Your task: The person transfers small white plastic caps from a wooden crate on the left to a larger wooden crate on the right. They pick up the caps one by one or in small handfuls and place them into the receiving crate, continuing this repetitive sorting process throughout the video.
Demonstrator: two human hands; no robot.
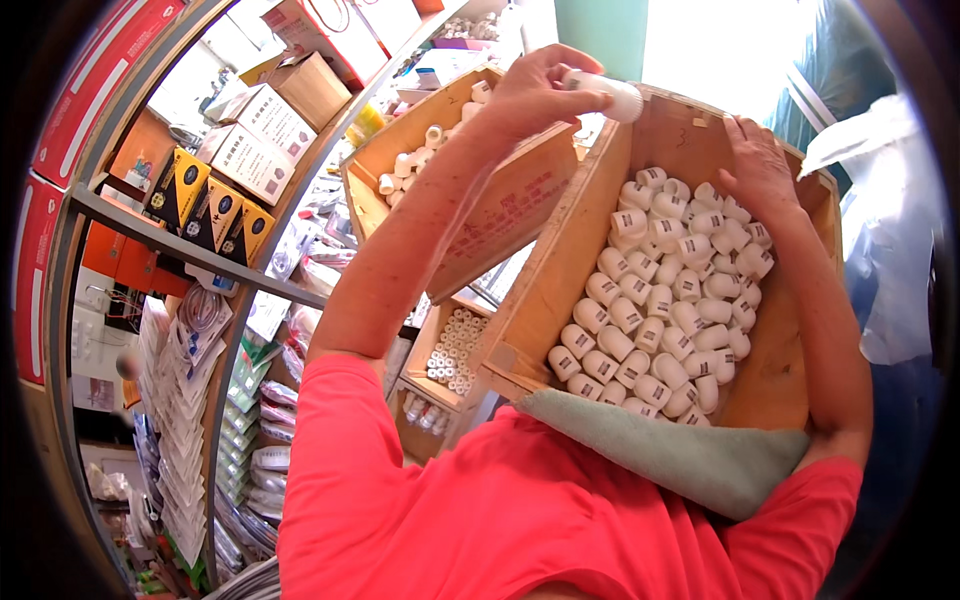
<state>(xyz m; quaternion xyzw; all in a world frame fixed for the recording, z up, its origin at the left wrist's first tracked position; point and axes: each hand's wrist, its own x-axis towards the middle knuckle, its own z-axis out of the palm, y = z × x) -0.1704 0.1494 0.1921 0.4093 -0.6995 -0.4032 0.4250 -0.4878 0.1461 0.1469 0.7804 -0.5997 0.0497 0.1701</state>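
Note:
A white plastic cylindrical piece with a ribbed end (619,97) is gripped in my left hand (541,88), above the near corner where two wooden bins meet. Its other end is partly hidden by my fingers. My right hand (757,161) lies against the far wall of the large wooden bin (551,300), fingertips at its rim, with nothing seen in it. Many white plastic elbow pipe fittings (664,300) fill the bin, most bearing small dark labels. A grey-green cloth (667,450) drapes over the near edge, against my body.
To the left, a second wooden bin (499,214) holds more white fittings (409,166). Below it, a small wooden box (427,379) contains short white tubular pieces (457,349). Metal-framed shelves (187,240) carry cartons and hanging packets (176,420). Clear plastic sheeting (892,240) hangs at right.

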